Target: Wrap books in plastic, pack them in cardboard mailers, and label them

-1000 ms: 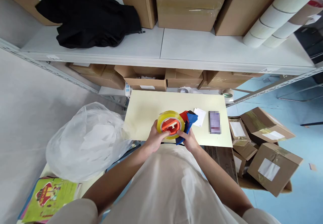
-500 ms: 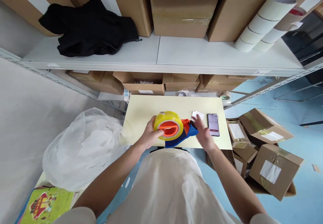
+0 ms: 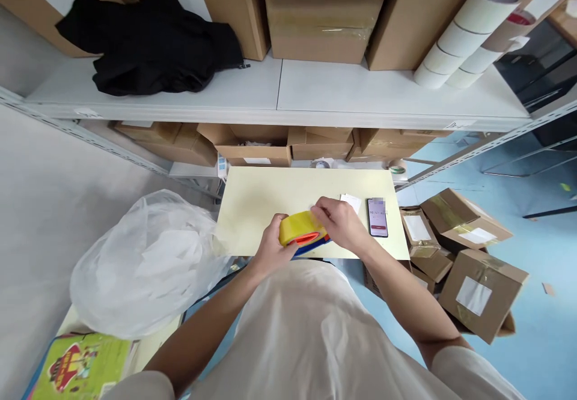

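My left hand [image 3: 271, 250] grips a tape dispenser loaded with a wide roll of yellow tape [image 3: 297, 227]. The roll sits on an orange hub [image 3: 310, 239], and part of the blue dispenser body [image 3: 314, 247] shows beneath it. My right hand [image 3: 341, 224] is closed, its fingertips pinched against the tape at the roll's right edge. That hand covers the dispenser's front end. The dispenser is held above the front of a pale yellow table [image 3: 252, 199]. Beside my right hand lie white paper slips [image 3: 350, 202] and a phone [image 3: 377, 218].
A metal shelf [image 3: 324, 93] rises behind the table, with cartons [image 3: 322, 24], a black garment [image 3: 153, 45] and tape rolls [image 3: 455, 42]. To the left bulges a clear plastic bag [image 3: 144, 262]. Several taped cartons [image 3: 482, 292] are piled on the right.
My right hand, earlier apart with fingers spread, has moved left onto the tape and closed. The roll has tilted, showing more of its yellow outer surface.
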A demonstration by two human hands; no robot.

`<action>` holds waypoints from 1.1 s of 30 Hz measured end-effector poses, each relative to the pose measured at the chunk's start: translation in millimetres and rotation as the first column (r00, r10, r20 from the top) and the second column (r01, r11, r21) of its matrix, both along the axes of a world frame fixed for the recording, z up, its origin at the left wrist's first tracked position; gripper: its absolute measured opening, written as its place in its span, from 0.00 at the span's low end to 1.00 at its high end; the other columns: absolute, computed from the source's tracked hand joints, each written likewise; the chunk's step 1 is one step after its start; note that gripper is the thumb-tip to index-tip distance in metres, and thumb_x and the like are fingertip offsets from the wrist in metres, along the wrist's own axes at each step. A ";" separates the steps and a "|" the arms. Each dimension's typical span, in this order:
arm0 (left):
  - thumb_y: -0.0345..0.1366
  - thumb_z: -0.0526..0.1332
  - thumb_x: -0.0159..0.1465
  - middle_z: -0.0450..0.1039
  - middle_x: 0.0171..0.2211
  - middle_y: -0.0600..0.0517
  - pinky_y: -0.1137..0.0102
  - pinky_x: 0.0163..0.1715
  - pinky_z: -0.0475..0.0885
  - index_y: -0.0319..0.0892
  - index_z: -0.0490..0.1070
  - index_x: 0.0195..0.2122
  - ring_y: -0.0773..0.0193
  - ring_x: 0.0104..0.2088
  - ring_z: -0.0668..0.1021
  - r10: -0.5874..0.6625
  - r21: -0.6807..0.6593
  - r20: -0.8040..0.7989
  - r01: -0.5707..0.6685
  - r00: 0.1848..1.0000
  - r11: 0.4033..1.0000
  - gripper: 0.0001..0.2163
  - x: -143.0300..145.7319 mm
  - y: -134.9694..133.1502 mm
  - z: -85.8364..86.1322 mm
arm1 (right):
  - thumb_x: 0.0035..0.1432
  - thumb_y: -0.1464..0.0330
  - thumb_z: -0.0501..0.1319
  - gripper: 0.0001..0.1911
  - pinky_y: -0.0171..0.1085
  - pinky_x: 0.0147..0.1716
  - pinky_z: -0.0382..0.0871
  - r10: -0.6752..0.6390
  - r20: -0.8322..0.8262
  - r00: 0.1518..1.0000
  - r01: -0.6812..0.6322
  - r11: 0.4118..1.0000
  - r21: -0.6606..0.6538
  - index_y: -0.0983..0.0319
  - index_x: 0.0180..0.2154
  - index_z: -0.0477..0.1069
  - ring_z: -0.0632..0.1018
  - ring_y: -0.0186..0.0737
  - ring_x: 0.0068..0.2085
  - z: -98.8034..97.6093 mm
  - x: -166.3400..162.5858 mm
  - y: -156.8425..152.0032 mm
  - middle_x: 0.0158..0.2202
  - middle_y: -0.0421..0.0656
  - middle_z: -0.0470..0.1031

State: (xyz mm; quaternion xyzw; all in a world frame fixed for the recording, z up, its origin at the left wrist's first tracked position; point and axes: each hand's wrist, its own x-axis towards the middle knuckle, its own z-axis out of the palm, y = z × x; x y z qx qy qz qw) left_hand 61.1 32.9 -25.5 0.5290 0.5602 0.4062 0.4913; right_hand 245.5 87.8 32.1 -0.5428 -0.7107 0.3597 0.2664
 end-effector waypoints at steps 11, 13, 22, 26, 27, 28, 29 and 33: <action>0.33 0.67 0.49 0.67 0.38 0.51 0.68 0.35 0.70 0.48 0.60 0.44 0.62 0.36 0.74 0.105 0.348 0.044 -0.113 0.994 0.930 0.23 -37.5 -17.5 -10.6 | 0.56 0.50 0.59 0.19 0.36 0.36 0.68 -0.433 -0.524 0.733 0.243 0.887 -0.392 0.59 0.28 0.64 0.74 0.36 0.33 -32.7 38.0 -17.9 0.28 0.39 0.71; 0.35 0.69 0.47 0.67 0.38 0.51 0.63 0.41 0.71 0.48 0.59 0.43 0.60 0.38 0.74 0.053 0.446 0.085 -0.085 0.995 0.891 0.24 -37.5 -17.1 -10.3 | 0.55 0.49 0.59 0.19 0.40 0.37 0.71 -0.490 -0.598 0.635 0.137 0.833 -0.537 0.58 0.33 0.65 0.77 0.39 0.36 -33.3 37.2 -20.4 0.34 0.41 0.74; 0.37 0.73 0.45 0.67 0.40 0.50 0.68 0.34 0.69 0.47 0.61 0.44 0.61 0.36 0.74 -0.180 0.239 0.126 0.146 0.976 0.960 0.28 -34.0 -28.2 -18.6 | 0.54 0.52 0.62 0.18 0.42 0.34 0.74 -0.651 -0.698 0.298 0.163 0.755 -0.635 0.56 0.34 0.62 0.78 0.38 0.31 -17.2 12.5 -29.0 0.34 0.39 0.78; 0.52 0.73 0.41 0.68 0.39 0.51 0.70 0.31 0.67 0.48 0.56 0.49 0.64 0.33 0.73 -0.300 0.023 0.313 0.308 0.901 0.951 0.38 -32.9 -38.9 -14.6 | 0.53 0.51 0.63 0.18 0.39 0.32 0.74 -0.658 -0.684 0.315 0.196 0.750 -0.631 0.57 0.32 0.61 0.77 0.36 0.30 -13.0 3.3 -39.9 0.33 0.38 0.77; 0.55 0.71 0.42 0.68 0.39 0.51 0.71 0.30 0.66 0.48 0.54 0.51 0.64 0.32 0.73 -0.315 -0.024 0.374 0.348 0.872 0.937 0.40 -31.8 -39.7 -12.9 | 0.53 0.52 0.63 0.18 0.38 0.32 0.74 -0.655 -0.678 0.333 0.178 0.750 -0.637 0.57 0.32 0.62 0.77 0.36 0.31 -13.2 1.9 -43.3 0.33 0.38 0.76; 0.57 0.69 0.45 0.69 0.39 0.51 0.71 0.30 0.66 0.49 0.50 0.54 0.64 0.32 0.73 -0.321 -0.073 0.426 0.385 0.846 0.920 0.41 -30.5 -39.4 -11.0 | 0.53 0.52 0.63 0.18 0.37 0.31 0.74 -0.651 -0.673 0.352 0.155 0.749 -0.644 0.58 0.32 0.62 0.77 0.35 0.31 -13.8 0.9 -46.6 0.33 0.39 0.76; 0.57 0.66 0.50 0.69 0.39 0.50 0.70 0.31 0.66 0.49 0.46 0.58 0.64 0.32 0.73 -0.321 -0.124 0.464 0.420 0.825 0.899 0.41 -29.0 -37.9 -8.8 | 0.53 0.52 0.63 0.18 0.37 0.31 0.73 -0.646 -0.669 0.367 0.134 0.749 -0.649 0.58 0.31 0.63 0.77 0.35 0.31 -14.5 0.4 -49.4 0.34 0.39 0.76; 0.49 0.64 0.57 0.71 0.45 0.45 0.65 0.41 0.68 0.47 0.37 0.65 0.58 0.41 0.75 -0.348 -0.244 0.529 0.532 0.774 0.811 0.43 -24.0 -22.0 -0.6 | 0.54 0.53 0.63 0.17 0.35 0.30 0.73 -0.621 -0.663 0.418 0.101 0.757 -0.645 0.59 0.30 0.65 0.77 0.34 0.31 -14.0 3.0 -51.8 0.34 0.38 0.74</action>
